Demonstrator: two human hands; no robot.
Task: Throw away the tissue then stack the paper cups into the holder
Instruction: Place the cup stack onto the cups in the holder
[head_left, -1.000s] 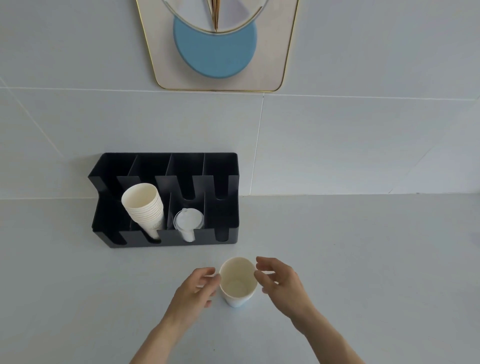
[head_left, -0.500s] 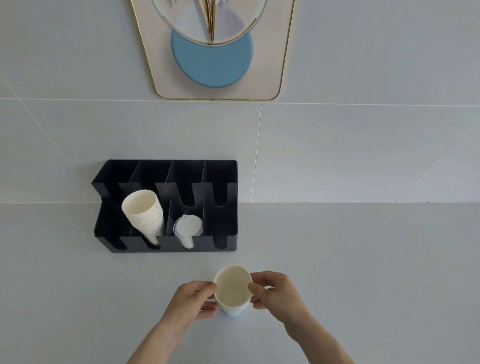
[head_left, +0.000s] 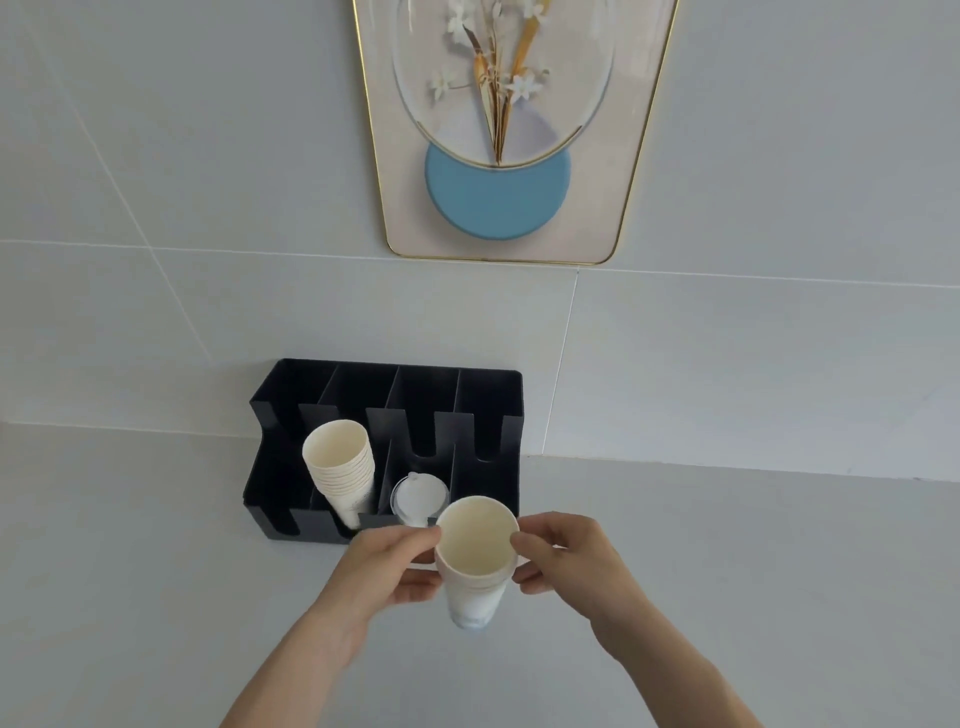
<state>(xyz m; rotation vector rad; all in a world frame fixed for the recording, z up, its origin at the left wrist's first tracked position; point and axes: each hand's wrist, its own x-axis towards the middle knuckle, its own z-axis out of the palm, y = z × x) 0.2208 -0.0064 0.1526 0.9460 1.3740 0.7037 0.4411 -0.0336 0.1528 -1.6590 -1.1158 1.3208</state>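
I hold a small stack of white paper cups (head_left: 475, 561) above the counter, its open mouth tilted toward me. My left hand (head_left: 387, 564) pinches the rim on the left and my right hand (head_left: 563, 556) pinches it on the right. Just behind stands the black compartmented holder (head_left: 488, 410) against the wall. A taller stack of paper cups (head_left: 340, 470) leans in its second front slot. Clear plastic lids (head_left: 418, 499) sit in the slot to the right of that. No tissue is in view.
The pale counter (head_left: 727, 571) stretches to the right and left of the holder. A gold-framed wall picture (head_left: 498, 130) with a blue disc hangs above on the tiled wall.
Both hands closed on the cup rim and lifted the cups off the counter toward the holder. The view tilted upward, showing more of the wall picture.
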